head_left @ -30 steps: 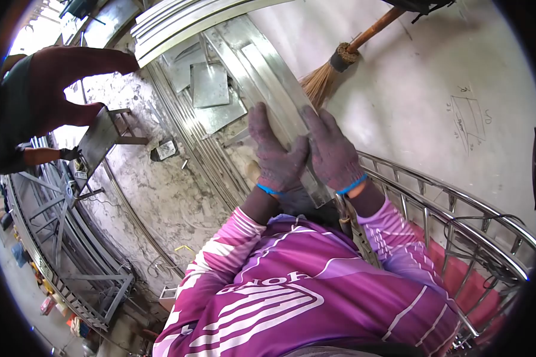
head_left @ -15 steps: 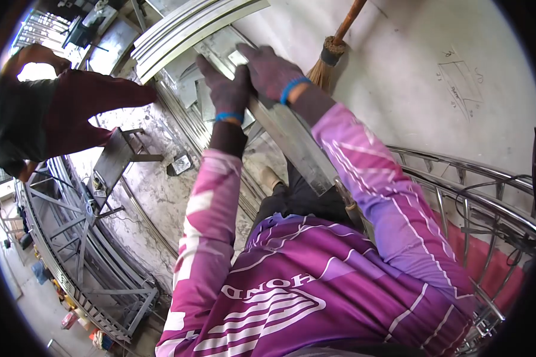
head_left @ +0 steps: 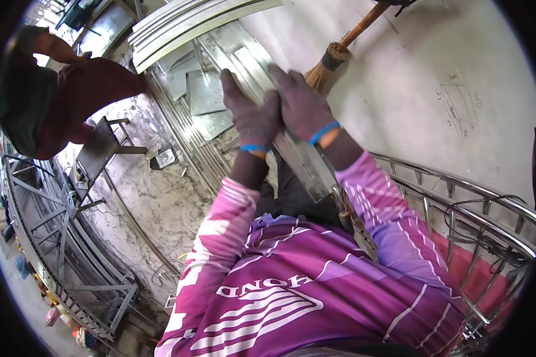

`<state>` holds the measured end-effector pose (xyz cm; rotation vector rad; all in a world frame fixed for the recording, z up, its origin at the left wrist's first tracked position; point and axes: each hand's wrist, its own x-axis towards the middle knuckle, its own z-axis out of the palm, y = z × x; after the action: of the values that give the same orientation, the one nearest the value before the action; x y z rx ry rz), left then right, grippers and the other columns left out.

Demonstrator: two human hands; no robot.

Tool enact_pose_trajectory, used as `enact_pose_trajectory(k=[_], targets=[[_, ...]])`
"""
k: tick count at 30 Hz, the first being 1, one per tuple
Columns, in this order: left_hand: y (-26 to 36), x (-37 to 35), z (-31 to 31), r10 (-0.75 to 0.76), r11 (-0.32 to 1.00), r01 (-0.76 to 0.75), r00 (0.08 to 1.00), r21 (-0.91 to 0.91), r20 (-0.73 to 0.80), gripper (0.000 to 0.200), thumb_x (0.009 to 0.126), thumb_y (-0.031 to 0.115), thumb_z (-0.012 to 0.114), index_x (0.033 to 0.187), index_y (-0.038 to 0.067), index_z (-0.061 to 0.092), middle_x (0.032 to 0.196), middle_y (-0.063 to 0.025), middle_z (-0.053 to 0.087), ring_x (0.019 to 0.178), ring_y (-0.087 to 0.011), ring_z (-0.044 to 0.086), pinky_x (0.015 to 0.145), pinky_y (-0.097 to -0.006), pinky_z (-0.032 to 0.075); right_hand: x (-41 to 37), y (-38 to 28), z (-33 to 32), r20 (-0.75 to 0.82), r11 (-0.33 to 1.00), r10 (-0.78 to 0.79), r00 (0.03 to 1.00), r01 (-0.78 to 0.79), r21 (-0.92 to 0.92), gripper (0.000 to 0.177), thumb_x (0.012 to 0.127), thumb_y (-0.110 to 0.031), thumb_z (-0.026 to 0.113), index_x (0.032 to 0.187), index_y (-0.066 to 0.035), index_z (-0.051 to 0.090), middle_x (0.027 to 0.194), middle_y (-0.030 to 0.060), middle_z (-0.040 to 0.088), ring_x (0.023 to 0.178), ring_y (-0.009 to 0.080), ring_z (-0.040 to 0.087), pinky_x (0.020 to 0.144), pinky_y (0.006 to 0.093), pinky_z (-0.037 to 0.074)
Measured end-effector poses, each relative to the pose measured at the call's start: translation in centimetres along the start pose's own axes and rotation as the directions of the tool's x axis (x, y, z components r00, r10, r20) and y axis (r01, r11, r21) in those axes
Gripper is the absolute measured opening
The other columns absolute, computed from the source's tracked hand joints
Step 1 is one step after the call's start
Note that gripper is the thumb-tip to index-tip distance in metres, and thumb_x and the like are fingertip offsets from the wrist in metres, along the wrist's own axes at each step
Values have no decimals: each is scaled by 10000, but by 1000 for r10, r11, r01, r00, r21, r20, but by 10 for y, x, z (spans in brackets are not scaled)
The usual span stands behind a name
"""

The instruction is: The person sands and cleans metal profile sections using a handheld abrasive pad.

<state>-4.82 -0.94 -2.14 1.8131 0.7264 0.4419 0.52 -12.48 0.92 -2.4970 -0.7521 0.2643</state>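
A long flat metal strip (head_left: 302,165) slants from the stacked metal at the top down toward my body, its near end by my legs. My left hand (head_left: 253,116), in a dark glove with a blue cuff, is at the strip's left edge, with the index finger pointing forward and the thumb over the metal. My right hand (head_left: 307,107), gloved the same way, is close beside it on the right edge. Both hands appear closed around the strip; the undersides of the fingers are hidden.
Long metal profiles (head_left: 190,30) lie at the top, with sheet pieces (head_left: 206,93) below. A broom (head_left: 333,56) leans at the wall. Chrome railing (head_left: 458,199) runs on my right. A bent-over person (head_left: 71,101) is near a low bench (head_left: 95,157) and a metal rack (head_left: 59,232).
Both hands have come back along the strip, closer to my body and slightly right in view. The strip's near end has barely moved. The other person has shifted slightly left.
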Motion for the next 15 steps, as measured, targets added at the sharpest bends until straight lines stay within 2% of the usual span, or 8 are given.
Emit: enact_pose_trajectory(k=[3, 4, 5, 7, 11, 12, 14, 15], targets=[[-2, 70, 2, 54, 998, -51, 995, 40, -79, 1094, 772, 294, 779, 1657, 102, 166, 1523, -344, 416, 1393, -496, 477, 1169, -459, 417, 74, -9, 9, 12, 997, 50, 999, -49, -58, 542, 1015, -210, 480, 1550, -194, 398, 1312, 306, 564, 1103, 514, 642, 948, 555, 549], [-30, 101, 16, 211, 977, -205, 961, 52, -179, 1100, 759, 294, 800, 1654, 95, 192, 1517, -350, 435, 1390, -487, 489, 1157, -461, 428, 97, -12, 9, 31, 996, 59, 998, -56, -76, 538, 1023, -226, 472, 1556, -207, 397, 1319, 309, 564, 1119, 514, 638, 960, 562, 541], [-15, 108, 8, 53, 998, -57, 992, -30, -117, 1097, 751, 292, 817, 1639, 46, 221, 1522, -345, 440, 1393, -479, 491, 1169, -449, 415, 111, -14, 8, 46, 993, 73, 996, -69, -94, 535, 1031, -242, 464, 1561, -220, 396, 1326, 311, 563, 1135, 514, 635, 972, 570, 533], [-8, 114, 1, 14, 1000, -16, 997, -27, -73, 1102, 747, 295, 827, 1621, -7, 227, 1521, -342, 443, 1394, -481, 489, 1174, -446, 408, 117, -18, 9, 22, 994, 63, 998, -61, -89, 538, 1033, -234, 464, 1565, -206, 393, 1330, 314, 563, 1157, 514, 625, 991, 565, 525], [-18, 86, 5, 191, 982, -191, 978, 7, -90, 1073, 768, 318, 808, 1601, -46, 237, 1548, -339, 391, 1452, -459, 408, 1218, -430, 347, 84, 5, 19, -26, 999, 30, 999, -29, 37, 552, 1028, -212, 483, 1569, -157, 386, 1347, 320, 553, 1199, 516, 598, 1028, 538, 509], [-14, 63, 2, 151, 989, -151, 987, 11, -57, 1050, 779, 313, 795, 1596, -51, 245, 1558, -332, 370, 1473, -451, 369, 1231, -426, 326, 66, 14, 23, -44, 999, 4, 999, -2, 46, 591, 998, -221, 525, 1566, -149, 379, 1360, 338, 548, 1098, 516, 649, 967, 559, 545], [-10, 10, -2, 141, 989, -140, 990, 43, -2, 1010, 796, 294, 770, 1590, -54, 252, 1567, -322, 340, 1498, -450, 314, 1246, -442, 300, 10, 24, 20, -155, 985, -150, 976, 161, 58, 523, 1013, -199, 506, 1515, -99, 394, 1298, 325, 565, 1089, 504, 647, 911, 559, 561], [-15, -17, -2, 171, 983, -172, 985, 63, 22, 993, 802, 279, 759, 1590, -53, 253, 1567, -318, 332, 1501, -456, 298, 1248, -462, 294, -23, 19, 8, -102, 993, -112, 988, 116, 27, 513, 1013, -188, 514, 1505, -99, 395, 1306, 301, 566, 1092, 500, 647, 904, 560, 561]])
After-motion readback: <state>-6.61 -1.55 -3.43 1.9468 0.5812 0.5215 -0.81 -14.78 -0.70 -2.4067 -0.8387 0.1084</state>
